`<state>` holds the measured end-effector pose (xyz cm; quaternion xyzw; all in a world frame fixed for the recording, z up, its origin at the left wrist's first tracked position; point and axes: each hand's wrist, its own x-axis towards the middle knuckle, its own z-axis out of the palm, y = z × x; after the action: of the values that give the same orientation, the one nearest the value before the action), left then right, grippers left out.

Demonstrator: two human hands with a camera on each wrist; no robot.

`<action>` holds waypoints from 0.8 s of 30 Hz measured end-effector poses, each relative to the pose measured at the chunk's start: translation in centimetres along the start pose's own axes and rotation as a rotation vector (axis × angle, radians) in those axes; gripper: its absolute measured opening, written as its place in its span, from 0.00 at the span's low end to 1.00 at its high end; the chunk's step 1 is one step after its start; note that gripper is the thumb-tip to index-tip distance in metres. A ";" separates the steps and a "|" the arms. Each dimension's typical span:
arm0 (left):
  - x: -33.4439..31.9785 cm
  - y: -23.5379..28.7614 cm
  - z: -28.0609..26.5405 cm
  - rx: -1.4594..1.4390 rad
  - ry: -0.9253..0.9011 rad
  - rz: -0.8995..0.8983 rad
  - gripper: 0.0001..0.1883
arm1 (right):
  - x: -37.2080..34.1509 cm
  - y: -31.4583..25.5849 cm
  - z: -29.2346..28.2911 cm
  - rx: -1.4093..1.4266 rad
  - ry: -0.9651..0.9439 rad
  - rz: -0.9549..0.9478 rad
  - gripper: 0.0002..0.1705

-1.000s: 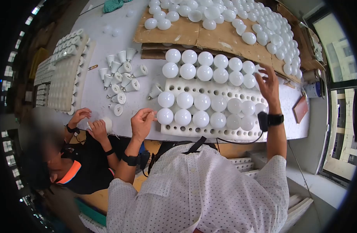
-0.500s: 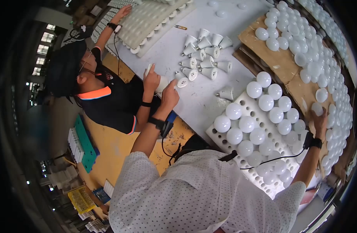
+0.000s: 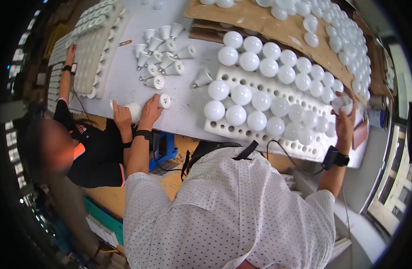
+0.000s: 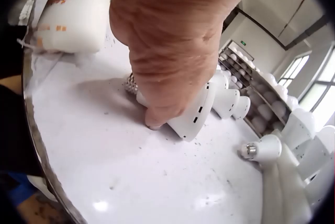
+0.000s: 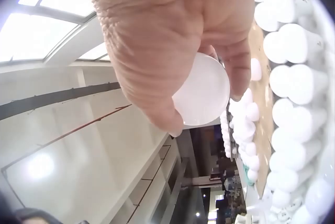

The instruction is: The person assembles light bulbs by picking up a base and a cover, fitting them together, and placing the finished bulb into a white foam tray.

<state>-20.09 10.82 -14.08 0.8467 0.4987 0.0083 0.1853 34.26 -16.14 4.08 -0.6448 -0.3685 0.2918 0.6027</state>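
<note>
My left hand is at the table's front edge and grips a white bulb base with a metal screw cap. In the left wrist view, the fingers curl round that base close over the tabletop. My right hand holds a white bulb cover at the right end of the foam tray. The right wrist view shows this cover between thumb and fingers, its round opening facing the camera. Rows of bulbs with white globes stand in the tray.
Loose bulb bases lie left of the tray. Many covers rest on cardboard at the back. Another person sits at the left, one hand by a white roll, the other by stacked trays.
My left hand has moved left from the tray and taken a bulb base. The right hand reached to the cardboard and came back with a bulb cover. The head view swung left, then back.
</note>
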 end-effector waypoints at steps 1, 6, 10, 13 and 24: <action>-0.5 0.5 0.1 -0.010 -0.017 0.028 0.20 | -1.7 -0.1 1.3 0.009 -0.004 -0.016 0.36; -3.7 2.0 1.6 -1.115 0.201 -0.265 0.26 | -7.5 -0.1 6.7 0.096 0.008 0.052 0.45; -5.7 11.8 -4.0 -1.831 -0.133 -0.069 0.32 | -8.5 0.2 10.5 0.142 -0.222 0.149 0.44; -5.1 17.1 -5.5 -1.739 -0.507 0.083 0.28 | -8.3 -0.6 13.4 0.290 -0.387 0.199 0.42; -4.4 24.2 -6.7 -0.881 -0.683 0.493 0.33 | -8.5 -0.4 16.0 0.079 -0.753 0.058 0.44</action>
<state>-3.27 -1.31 0.70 0.7358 0.1501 -0.0154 0.6602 16.29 -14.21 2.28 -0.4788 -0.5343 0.5394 0.4408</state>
